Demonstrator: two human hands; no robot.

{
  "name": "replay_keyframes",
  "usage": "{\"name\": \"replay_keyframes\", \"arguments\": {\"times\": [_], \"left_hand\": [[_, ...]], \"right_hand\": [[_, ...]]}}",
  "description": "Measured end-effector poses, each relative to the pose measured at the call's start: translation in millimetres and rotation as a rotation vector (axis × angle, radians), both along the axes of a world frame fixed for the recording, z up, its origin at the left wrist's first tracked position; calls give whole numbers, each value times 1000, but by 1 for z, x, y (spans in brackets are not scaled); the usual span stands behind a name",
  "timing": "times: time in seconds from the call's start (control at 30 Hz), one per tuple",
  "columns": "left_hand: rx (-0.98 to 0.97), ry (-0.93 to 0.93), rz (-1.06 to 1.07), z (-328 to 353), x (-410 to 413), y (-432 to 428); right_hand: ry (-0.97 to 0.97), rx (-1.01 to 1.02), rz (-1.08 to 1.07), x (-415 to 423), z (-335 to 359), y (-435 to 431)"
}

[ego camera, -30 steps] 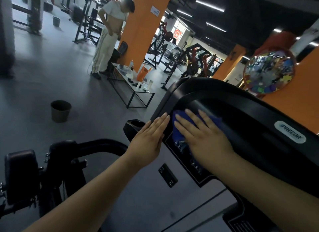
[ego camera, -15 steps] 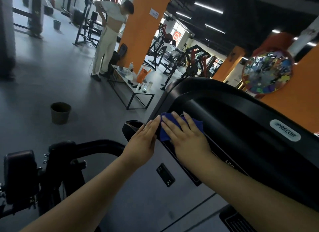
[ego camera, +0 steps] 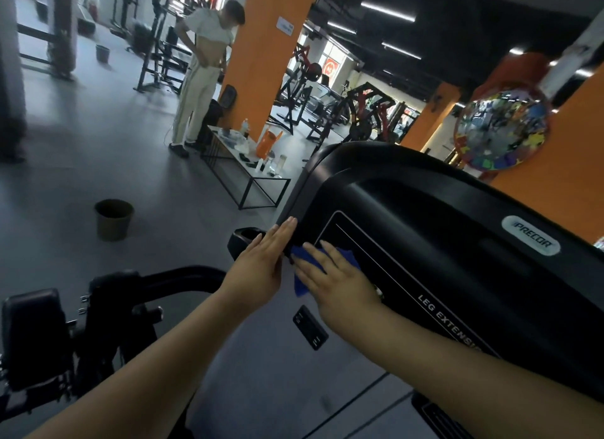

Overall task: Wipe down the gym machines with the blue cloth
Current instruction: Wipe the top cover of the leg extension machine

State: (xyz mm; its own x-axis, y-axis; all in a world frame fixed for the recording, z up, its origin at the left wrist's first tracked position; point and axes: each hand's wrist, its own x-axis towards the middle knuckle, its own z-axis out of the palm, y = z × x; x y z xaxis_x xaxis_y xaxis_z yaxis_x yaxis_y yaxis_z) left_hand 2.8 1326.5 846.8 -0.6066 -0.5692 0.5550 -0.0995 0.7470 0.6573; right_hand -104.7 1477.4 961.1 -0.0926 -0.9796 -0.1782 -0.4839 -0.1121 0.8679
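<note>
A black Precor leg extension machine (ego camera: 457, 229) fills the right side, its shroud sloping down toward me over a grey panel. My right hand (ego camera: 340, 281) lies flat with straight fingers on the blue cloth (ego camera: 302, 280), pressing it against the left lower edge of the black shroud. Most of the cloth is hidden under the palm. My left hand (ego camera: 261, 265) rests flat beside it, fingers straight, touching the machine's left edge.
The machine's black seat and arm (ego camera: 39, 337) stand at lower left. A dark bucket (ego camera: 113, 219) sits on the grey floor. A low table (ego camera: 251, 174) with bottles stands beyond, and a person (ego camera: 202, 79) stands by an orange pillar (ego camera: 268, 53).
My right hand has slid the cloth leftward and down along the black shroud to its left edge. My left hand has stayed beside it, shifting slightly left.
</note>
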Motion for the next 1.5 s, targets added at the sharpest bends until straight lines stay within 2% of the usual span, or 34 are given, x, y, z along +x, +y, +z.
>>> {"name": "replay_keyframes", "arguments": {"times": [0.17,0.2,0.33,0.4,0.53,0.57,0.7,0.87,0.9,1.0,1.07,1.2,1.23,1.37,1.4,1.43,1.5], "left_hand": [[-51,-11,12,5,2,-2],[-67,-13,13,5,2,-2],[-111,-31,2,6,4,-7],[-161,-44,4,10,7,-9],[-241,-50,21,29,9,-14],[-256,-45,23,35,8,-16],[-287,-43,-15,64,5,-20],[-330,8,0,78,3,-27],[-322,21,-14,80,3,-27],[-289,53,-37,84,0,-23],[-292,57,-29,82,-1,-21],[-340,53,-27,78,-1,-19],[-341,60,-25,79,-2,-18],[-333,92,-21,86,-8,-6],[-349,93,-19,86,-8,-4],[-372,92,-16,87,-8,-3],[-414,96,-7,88,-7,1]], "right_hand": [[-128,-319,-21,-3,25,-6],[-116,-331,-31,-2,21,-4],[-39,-96,-33,6,-9,3],[-56,-109,-37,2,-2,-1],[-120,-352,-21,-4,23,4],[-119,-358,-6,-3,21,6],[-76,-151,-11,1,7,4],[-206,-527,10,-3,39,-1],[-177,-501,7,1,35,-1],[-68,-242,6,6,6,4],[-67,-210,11,-2,6,7],[-194,-586,126,-14,31,19],[-181,-594,123,-14,30,22],[-8,-163,61,-13,-7,36],[-14,-156,70,-18,-6,36],[-48,-217,84,-22,1,35],[-165,-470,162,-23,18,33]]}}
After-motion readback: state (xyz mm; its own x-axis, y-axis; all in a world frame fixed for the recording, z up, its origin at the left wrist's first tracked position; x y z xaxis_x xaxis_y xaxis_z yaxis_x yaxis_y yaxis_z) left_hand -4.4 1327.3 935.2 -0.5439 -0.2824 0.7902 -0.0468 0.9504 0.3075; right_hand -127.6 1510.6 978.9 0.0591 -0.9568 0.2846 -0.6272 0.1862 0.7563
